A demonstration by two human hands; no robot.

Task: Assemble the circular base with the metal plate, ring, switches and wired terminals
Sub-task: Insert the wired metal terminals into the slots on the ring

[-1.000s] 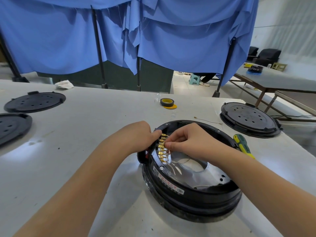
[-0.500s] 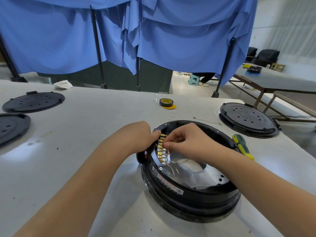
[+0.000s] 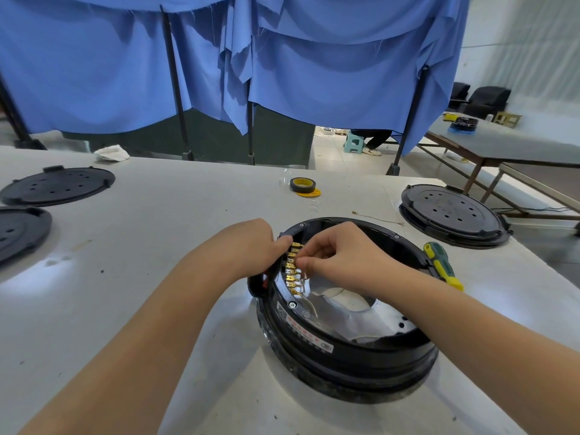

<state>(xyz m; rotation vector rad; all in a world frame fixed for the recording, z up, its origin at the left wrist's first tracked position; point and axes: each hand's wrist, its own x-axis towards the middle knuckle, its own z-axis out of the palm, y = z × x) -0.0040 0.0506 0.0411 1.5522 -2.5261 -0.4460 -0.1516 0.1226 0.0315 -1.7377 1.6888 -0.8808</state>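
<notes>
A black circular base (image 3: 345,350) stands on the white table, right of centre. A shiny metal plate (image 3: 354,318) with a round hole lies inside it. A row of brass terminals (image 3: 292,271) runs down the inner left wall on a black switch block. My left hand (image 3: 251,249) grips the base's left rim beside that block. My right hand (image 3: 342,255) reaches in from the right, its fingertips pinched on a thin wire at the terminals. Pale wires (image 3: 303,282) hang below the fingers.
A green and yellow screwdriver (image 3: 441,268) lies by the base's right rim. Black round covers lie at the right (image 3: 452,215) and far left (image 3: 58,185), (image 3: 18,230). A tape roll (image 3: 303,185) and a loose wire (image 3: 376,218) lie behind. Blue curtains hang beyond the table.
Both hands stay at the terminal row; the right fingertips have shifted only slightly along it. The base has not moved.
</notes>
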